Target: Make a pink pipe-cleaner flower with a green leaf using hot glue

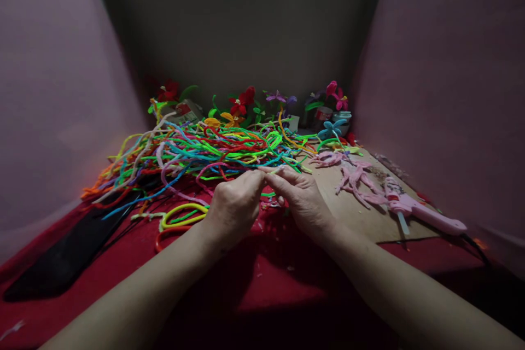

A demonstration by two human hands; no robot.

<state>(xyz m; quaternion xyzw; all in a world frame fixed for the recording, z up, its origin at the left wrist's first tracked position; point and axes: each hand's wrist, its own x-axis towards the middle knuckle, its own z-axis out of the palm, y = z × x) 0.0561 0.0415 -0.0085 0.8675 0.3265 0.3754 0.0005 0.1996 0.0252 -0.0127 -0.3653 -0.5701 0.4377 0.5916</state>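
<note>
My left hand is closed, its thumb and fingertips pinched together and meeting those of my right hand. My right hand is also closed in a pinch. Between the fingertips shows a small pale piece of pipe cleaner, mostly hidden by the fingers. Just beyond my hands lies a big tangled heap of coloured pipe cleaners. Scissors with yellow and red-orange handles rest to the left of my left wrist, partly covered by it.
A pink hot glue gun with its cord lies on a brown board at right, near pink pipe-cleaner shapes. Finished pipe-cleaner flowers line the back. A black flat object sits at left on the red cloth.
</note>
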